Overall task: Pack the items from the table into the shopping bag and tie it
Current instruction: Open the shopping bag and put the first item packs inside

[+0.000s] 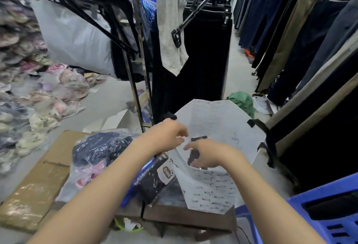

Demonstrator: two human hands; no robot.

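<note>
On my feed, the white paper-like shopping bag with black strap handles and small printed lettering [213, 189] stands open on the right part of the dark wooden desk [184, 216], its mouth facing up at me. The right grip [209, 153] is palm down inside the mouth. Its fingers curve over a black item in clear wrap [193, 156] that sits in the bag. I cannot tell whether those fingers actually close on the item or only rest against it. The left grip [168, 135] is at the bag's left rim, just under one black handle. Its fingers are loosely curled with the thumb a little apart, but motion blur keeps me from telling whether it pinches the rim.

Just left of the bag, touching its side, lies a black packet with a blue edge and a pale label [153, 177]. Further left is a clear plastic pack of navy and pink clothing [100, 150]. It lies partly over a flat brown cardboard box taped in plastic [38, 175]. A blue plastic basket [329, 205] is at the lower right. Racks of dark trousers [290, 30] line the aisle beyond.
</note>
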